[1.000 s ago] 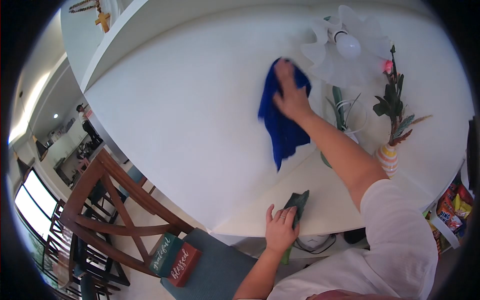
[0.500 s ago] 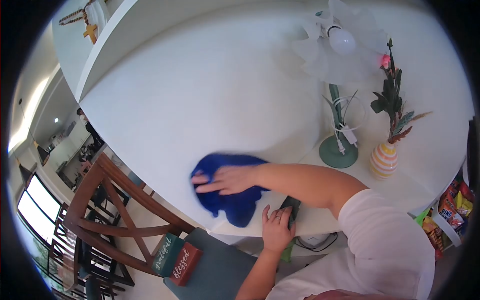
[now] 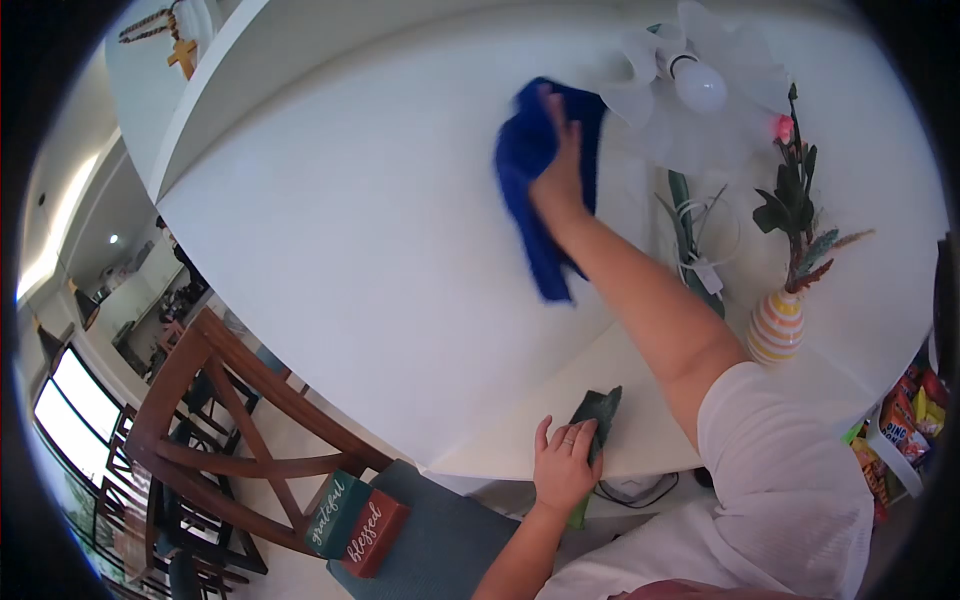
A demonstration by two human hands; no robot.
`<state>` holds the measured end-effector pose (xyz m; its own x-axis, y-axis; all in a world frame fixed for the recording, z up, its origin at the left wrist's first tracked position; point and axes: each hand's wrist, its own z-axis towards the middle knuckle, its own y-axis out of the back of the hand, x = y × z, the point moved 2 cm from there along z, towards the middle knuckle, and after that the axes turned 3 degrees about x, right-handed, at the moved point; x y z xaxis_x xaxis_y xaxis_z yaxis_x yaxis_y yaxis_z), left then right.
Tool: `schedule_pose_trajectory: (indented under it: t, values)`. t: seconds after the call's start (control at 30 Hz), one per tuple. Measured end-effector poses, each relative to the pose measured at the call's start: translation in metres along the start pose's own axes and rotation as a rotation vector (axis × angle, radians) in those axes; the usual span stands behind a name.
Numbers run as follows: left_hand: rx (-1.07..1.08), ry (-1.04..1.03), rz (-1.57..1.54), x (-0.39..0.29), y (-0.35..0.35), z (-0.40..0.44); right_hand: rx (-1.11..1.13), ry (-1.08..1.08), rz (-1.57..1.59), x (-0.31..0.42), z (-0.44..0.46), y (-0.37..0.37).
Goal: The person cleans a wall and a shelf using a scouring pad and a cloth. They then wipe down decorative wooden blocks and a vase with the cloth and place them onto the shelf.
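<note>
My right hand (image 3: pixel 562 178) presses a blue cloth (image 3: pixel 527 165) against the white panel (image 3: pixel 380 230), fingers stretched over it and pointing up. The cloth's lower end hangs down below the palm. Near the front edge of the white tabletop (image 3: pixel 500 445), my left hand (image 3: pixel 568 462), with a ring on one finger, holds a dark green block-like object (image 3: pixel 598 408) standing on the surface. Its lower part is hidden by my fingers. Close to the right of the cloth is a lamp with a frilled white shade (image 3: pixel 640 85) and a bare bulb (image 3: pixel 699 87).
A striped vase (image 3: pixel 776 326) with artificial flowers stands right of the lamp. On the chair seat (image 3: pixel 440 530) lie a green "grateful" block (image 3: pixel 337 512) and a red "blessed" block (image 3: pixel 376 533). Snack packets (image 3: pixel 905 430) fill a container at the far right. A wooden cross (image 3: pixel 182 57) hangs upper left.
My right hand has carried the blue cloth up and to the right across the panel, from its lower edge to beside the lampshade. My left hand stays at the green object.
</note>
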<state>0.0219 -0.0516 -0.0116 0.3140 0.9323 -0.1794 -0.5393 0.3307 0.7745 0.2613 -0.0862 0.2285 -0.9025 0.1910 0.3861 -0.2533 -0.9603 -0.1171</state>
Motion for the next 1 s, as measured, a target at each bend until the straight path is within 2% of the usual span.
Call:
schedule_pose_trajectory:
  t: [0.1, 0.13, 0.17, 0.23, 0.33, 0.43, 0.47, 0.5, 0.53, 0.57, 0.63, 0.7, 0.73, 0.77, 0.83, 0.87, 0.9, 0.97, 1.0]
  values:
    - [0.000, 0.002, -0.011, 0.000, 0.000, -0.001, 0.377, 0.408, -0.348, 0.012, -0.045, 0.009]
    - [0.002, 0.000, -0.011, -0.001, 0.000, -0.001, 0.474, 0.396, -0.349, -0.006, -0.044, 0.015]
    - [0.003, 0.000, -0.009, 0.000, 0.000, -0.001, 0.351, 0.339, -0.197, -0.031, -0.039, 0.021]
    - [0.004, 0.003, -0.007, -0.001, 0.001, 0.000, -0.060, -0.017, -0.213, -0.054, -0.014, 0.028]
    - [0.023, -0.001, -0.002, -0.003, 0.001, 0.003, 0.522, -0.162, -0.961, -0.056, 0.030, 0.020]
    - [0.043, 0.001, 0.018, -0.002, 0.001, 0.006, 0.244, 0.096, -0.874, -0.012, 0.041, -0.011]
    - [0.051, 0.006, 0.025, -0.002, 0.000, 0.006, -0.025, 0.182, -0.551, 0.001, 0.039, -0.036]
    - [0.063, 0.010, 0.030, -0.003, -0.001, 0.005, 0.134, 0.184, -0.302, 0.045, 0.028, -0.030]
    - [0.062, 0.015, 0.027, -0.002, -0.002, 0.004, 0.196, 0.228, -0.193, 0.069, 0.017, -0.036]
    - [0.061, 0.019, 0.025, -0.001, -0.002, 0.004, 0.282, 0.204, 0.080, 0.099, -0.003, -0.021]
    - [0.050, 0.031, 0.010, -0.002, -0.003, 0.002, 0.404, 0.576, -0.369, 0.107, -0.042, -0.041]
    - [0.020, 0.039, 0.003, -0.002, 0.000, 0.002, 0.527, 0.744, -0.148, 0.095, -0.088, -0.040]
    - [0.030, 0.042, 0.032, -0.001, 0.001, 0.001, 0.782, 0.632, 0.087, 0.076, -0.112, -0.047]
    - [0.039, 0.047, 0.061, -0.001, 0.001, 0.000, 1.059, 0.566, 0.079, 0.058, -0.127, -0.042]
    - [0.036, 0.050, 0.073, 0.000, 0.001, 0.000, 1.392, 0.378, -0.154, 0.033, -0.134, -0.011]
    - [0.028, 0.049, 0.057, 0.000, 0.001, -0.001, 1.397, 0.391, -0.259, 0.011, -0.140, -0.003]
    - [0.020, 0.048, 0.041, 0.001, 0.002, -0.001, 1.158, 0.479, -0.207, -0.026, -0.144, 0.000]
    - [0.000, 0.039, 0.021, 0.003, 0.001, 0.001, 0.823, 0.396, -0.421, -0.022, -0.110, 0.015]
    - [0.001, 0.034, 0.023, 0.003, 0.000, 0.000, 0.537, 0.379, -0.444, -0.015, -0.092, 0.010]
